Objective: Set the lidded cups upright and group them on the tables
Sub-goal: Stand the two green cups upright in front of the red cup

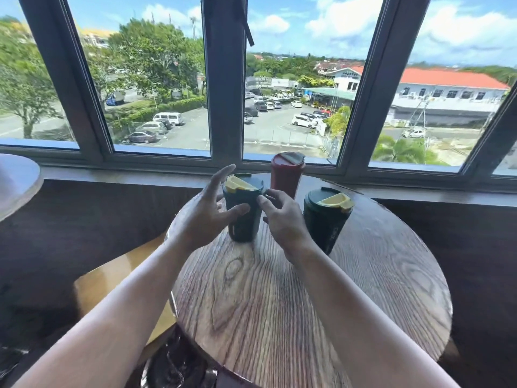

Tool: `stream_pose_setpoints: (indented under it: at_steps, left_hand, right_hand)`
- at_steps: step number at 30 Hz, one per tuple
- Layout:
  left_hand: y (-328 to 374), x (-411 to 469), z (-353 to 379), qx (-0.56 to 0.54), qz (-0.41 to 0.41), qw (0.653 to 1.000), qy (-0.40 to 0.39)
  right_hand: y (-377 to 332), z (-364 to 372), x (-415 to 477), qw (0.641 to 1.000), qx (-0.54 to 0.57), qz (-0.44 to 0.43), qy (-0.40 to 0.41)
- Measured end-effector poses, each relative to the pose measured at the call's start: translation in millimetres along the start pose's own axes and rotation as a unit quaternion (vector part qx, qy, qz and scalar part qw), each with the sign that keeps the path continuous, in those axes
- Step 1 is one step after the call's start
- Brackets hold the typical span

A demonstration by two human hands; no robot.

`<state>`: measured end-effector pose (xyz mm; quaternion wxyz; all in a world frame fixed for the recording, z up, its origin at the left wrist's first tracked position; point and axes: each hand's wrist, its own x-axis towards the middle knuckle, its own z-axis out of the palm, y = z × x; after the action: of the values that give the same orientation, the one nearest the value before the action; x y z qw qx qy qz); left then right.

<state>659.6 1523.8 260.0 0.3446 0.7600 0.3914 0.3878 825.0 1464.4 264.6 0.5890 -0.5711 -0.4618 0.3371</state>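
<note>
Three lidded cups stand upright on the far part of a round wooden table [279, 298]. A dark teal cup [243, 231] with a yellow lid flap is at the left. Behind it, near the window, stands a red cup [285, 175], and a dark green cup [324, 219] with a yellow flap stands at the right. My left hand [201, 217] is spread beside the teal cup, thumb lying across its front. My right hand [282, 219] hovers at the cup's right side, fingertips at the lid's edge. Neither hand is closed around it.
A window sill [140, 175] and a wide window run behind the table. Part of a second round table [14, 180] shows at the far left. A light wooden seat [112, 275] sits low between the two tables. Dark wall panelling lies below the sill.
</note>
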Motion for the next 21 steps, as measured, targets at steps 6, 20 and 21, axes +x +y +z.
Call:
stream_pose_setpoints:
  at_steps: [6,20,21]
  left_hand:
    - [-3.8,7.4,2.3,0.052,0.016,0.998,0.022]
    - [21.9,-1.6,44.1,-0.099,0.076,0.992,-0.018]
    - [19.1,-0.5,47.1,-0.102,0.077,0.992,-0.023]
  right_hand:
    - [-22.6,-13.8,-16.6,0.980,-0.148,-0.124,0.038]
    - [-4.7,-121.6,-24.3,0.888,-0.361,-0.255,0.127]
    - [0.2,-122.9,-24.8,0.892,-0.359,-0.246,0.124]
